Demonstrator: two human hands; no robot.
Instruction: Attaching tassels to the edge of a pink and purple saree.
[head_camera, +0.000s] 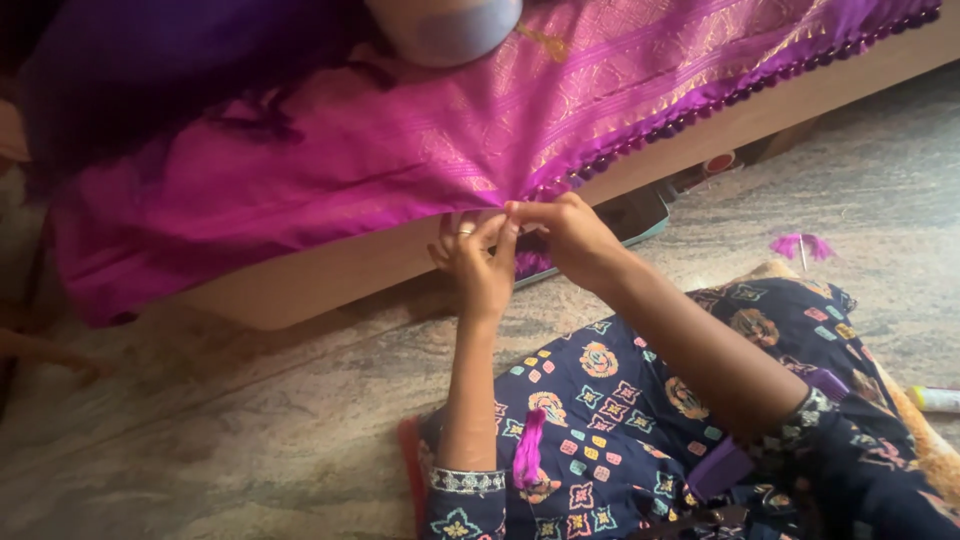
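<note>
Two hands met at the hem of a magenta cloth where it hung over the front edge of a low wooden bed. Right hand pinched the hem, fingertips closed tight on the fabric edge, probably to keep it taut. Left hand sat just beside it, palm up, ring on one finger, fingers curled toward the same spot; whether it gripped cloth or thread, I could not tell. Beaded trim ran along the hem to the right, ending near the hands. A purple thread bundle lay on the lap, over the patterned dress, within close reach. A loose tassel lay on the stone floor, well apart. Floor to the left stood open; the bed edge closed off room ahead.
</note>
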